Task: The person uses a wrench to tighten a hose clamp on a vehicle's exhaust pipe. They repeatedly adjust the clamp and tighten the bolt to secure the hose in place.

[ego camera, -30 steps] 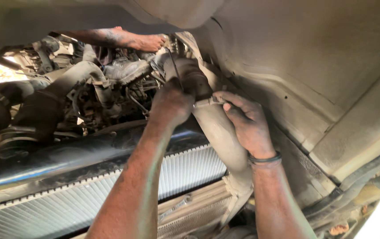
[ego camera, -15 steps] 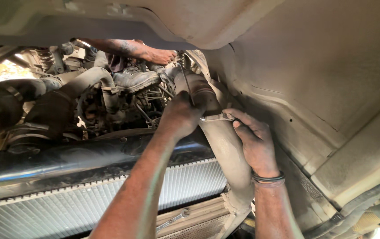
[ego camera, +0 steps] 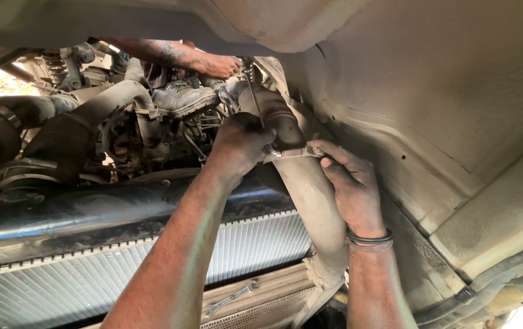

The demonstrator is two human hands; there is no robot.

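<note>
Spare wrench [ego camera: 232, 298]: lies loose on the ribbed panel nearest us, below the radiator [ego camera: 121, 286]; touched by nobody.
Right hand [ego camera: 349, 186]: fingers curled and pinched on the outer end of the small wrench [ego camera: 292, 153], with a dark bangle at the wrist.
Left hand [ego camera: 241, 146]: closed over the wrench's other end, where it meets the pipe [ego camera: 310, 195]; the fingertips are hidden, so I cannot tell what they press on.
Small wrench: lies level across the dusty pipe, between the two hands, in the engine bay.
How it handles: thin steel, stiff and light by the look; probably greasy, so it could slip. Best held at the far end of the shank, as the right hand has it.
Pipe: grey, fat, likely rigid and heavy; not something to pull on.
Further back: a second person's hand [ego camera: 215, 63] holds a thin tool [ego camera: 251, 85] upright above the same joint, beside a boot [ego camera: 182, 97].
</note>
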